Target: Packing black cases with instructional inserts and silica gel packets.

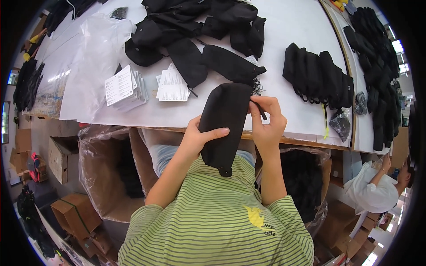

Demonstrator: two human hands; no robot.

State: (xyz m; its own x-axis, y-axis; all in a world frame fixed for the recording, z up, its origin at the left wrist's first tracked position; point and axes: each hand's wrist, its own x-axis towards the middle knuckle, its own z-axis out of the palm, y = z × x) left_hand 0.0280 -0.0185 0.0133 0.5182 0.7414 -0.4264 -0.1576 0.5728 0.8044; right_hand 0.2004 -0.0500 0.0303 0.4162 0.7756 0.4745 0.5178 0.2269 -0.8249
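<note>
A long black zip pouch (225,119) stands upright in front of me, over the table's near edge. My left hand (199,136) is closed round its left side, thumb across the front. My right hand (267,116) pinches a short black pull cord (258,109) by the pouch's upper right edge. Just beyond lie another black pouch (229,63), a small tangle of black cords (257,85) and a flat black pouch (188,61). Two stacks of white printed cards, one on the left (122,88) and one nearer the middle (173,85), lie on the table.
A heap of black pouches (195,20) covers the table's far middle; a row of them (316,73) stands at right. Clear plastic sheeting (95,53) lies at left. Lined cartons (104,173) stand below the edge. Another person in white (372,188) is at far right.
</note>
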